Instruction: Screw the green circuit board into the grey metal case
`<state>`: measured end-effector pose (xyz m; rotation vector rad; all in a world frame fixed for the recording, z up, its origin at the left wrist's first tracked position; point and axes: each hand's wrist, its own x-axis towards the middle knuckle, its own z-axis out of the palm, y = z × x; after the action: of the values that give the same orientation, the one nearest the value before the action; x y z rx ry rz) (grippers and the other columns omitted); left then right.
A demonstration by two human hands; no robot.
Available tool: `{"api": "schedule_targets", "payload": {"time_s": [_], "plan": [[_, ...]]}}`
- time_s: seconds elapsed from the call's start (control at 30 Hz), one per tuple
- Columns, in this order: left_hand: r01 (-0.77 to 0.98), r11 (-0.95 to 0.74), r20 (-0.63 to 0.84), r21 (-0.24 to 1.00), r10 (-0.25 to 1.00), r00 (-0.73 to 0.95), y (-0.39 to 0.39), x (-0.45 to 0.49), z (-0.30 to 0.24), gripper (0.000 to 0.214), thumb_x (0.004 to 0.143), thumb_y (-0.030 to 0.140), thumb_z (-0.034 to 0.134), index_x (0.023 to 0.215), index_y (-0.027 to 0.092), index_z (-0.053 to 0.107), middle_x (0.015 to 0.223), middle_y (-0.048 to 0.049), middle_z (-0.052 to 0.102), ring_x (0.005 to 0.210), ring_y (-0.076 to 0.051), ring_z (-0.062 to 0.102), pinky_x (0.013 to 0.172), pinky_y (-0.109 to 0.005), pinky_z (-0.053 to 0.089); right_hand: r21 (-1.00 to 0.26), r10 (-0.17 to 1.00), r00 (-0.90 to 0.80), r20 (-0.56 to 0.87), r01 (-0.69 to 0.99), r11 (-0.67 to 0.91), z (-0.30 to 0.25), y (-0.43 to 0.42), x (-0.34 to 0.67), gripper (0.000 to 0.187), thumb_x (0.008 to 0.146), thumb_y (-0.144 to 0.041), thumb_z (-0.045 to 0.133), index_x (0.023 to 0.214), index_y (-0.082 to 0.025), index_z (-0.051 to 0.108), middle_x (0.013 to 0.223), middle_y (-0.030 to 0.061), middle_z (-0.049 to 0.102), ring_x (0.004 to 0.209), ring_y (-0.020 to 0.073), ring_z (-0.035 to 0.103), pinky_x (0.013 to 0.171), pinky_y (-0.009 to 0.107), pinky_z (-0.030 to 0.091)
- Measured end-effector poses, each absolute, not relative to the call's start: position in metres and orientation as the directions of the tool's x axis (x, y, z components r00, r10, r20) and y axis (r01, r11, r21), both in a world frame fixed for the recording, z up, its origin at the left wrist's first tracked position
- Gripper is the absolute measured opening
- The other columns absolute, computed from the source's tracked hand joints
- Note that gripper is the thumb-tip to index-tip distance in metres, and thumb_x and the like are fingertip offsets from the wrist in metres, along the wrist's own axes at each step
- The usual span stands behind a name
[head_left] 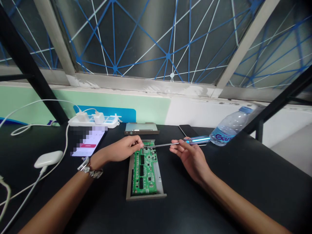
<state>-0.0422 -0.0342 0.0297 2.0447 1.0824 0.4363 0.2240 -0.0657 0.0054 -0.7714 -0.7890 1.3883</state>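
Observation:
A green circuit board [152, 169] lies in an open metal casing [146, 197] on the black table. My right hand [193, 159] holds a screwdriver [198, 140] by its shaft, close to the clear and blue handle, with some fingers loosely bent. The shaft runs level to the left, its tip over the far part of the board. Beside that tip, my left hand [123, 149] is closed in a pinch above the board's far left corner. Whatever sits between thumb and forefinger is too small to make out. A metal cover [142, 127] lies just behind the casing.
A water bottle [230, 126] stands tilted-looking at the right, near a dark phone [187, 130]. On the left are a lit phone [89, 143], a white power strip [107, 121], a white charging case [48, 159] and loose cables. Black frame bars [273, 110] flank the table.

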Motion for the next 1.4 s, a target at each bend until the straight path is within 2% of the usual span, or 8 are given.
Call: {"api": "schedule_targets", "payload": {"time_s": [0.37,0.93,1.4], "plan": [[0.525,-0.333,-0.033,0.783,0.821,0.570,-0.034,-0.039,0.024,0.033,0.097,0.048,0.039,0.089,0.018,0.053,0.079,-0.0002,0.049,0.073,-0.016,0.046,0.068,-0.030,0.038,-0.838,0.998,0.043,0.044,-0.542,0.060,0.005,-0.064,0.225,0.025,0.075,-0.019,0.077,0.087,-0.022,0.056,0.086,0.0049,0.076,0.075,0.0184,0.072,0.080,0.036,0.057],[0.544,-0.279,-0.004,0.791,0.887,0.461,-0.033,-0.033,0.019,0.033,0.096,0.047,0.038,0.084,0.019,0.050,0.078,-0.0014,0.052,0.071,-0.016,0.048,0.070,-0.032,0.040,-0.834,0.997,0.060,0.043,-0.548,0.069,0.006,-0.068,0.223,0.025,0.072,-0.022,0.080,0.086,-0.023,0.059,0.086,0.0034,0.076,0.076,0.0196,0.071,0.080,0.038,0.057],[0.534,-0.301,-0.004,0.790,0.868,0.496,-0.033,-0.034,0.022,0.032,0.096,0.046,0.038,0.085,0.019,0.051,0.078,-0.0013,0.052,0.072,-0.016,0.049,0.071,-0.031,0.041,-0.830,0.996,0.071,0.053,-0.551,0.084,0.005,-0.066,0.224,0.025,0.072,-0.021,0.080,0.085,-0.023,0.059,0.086,0.0035,0.076,0.078,0.0192,0.071,0.080,0.037,0.057]]}}
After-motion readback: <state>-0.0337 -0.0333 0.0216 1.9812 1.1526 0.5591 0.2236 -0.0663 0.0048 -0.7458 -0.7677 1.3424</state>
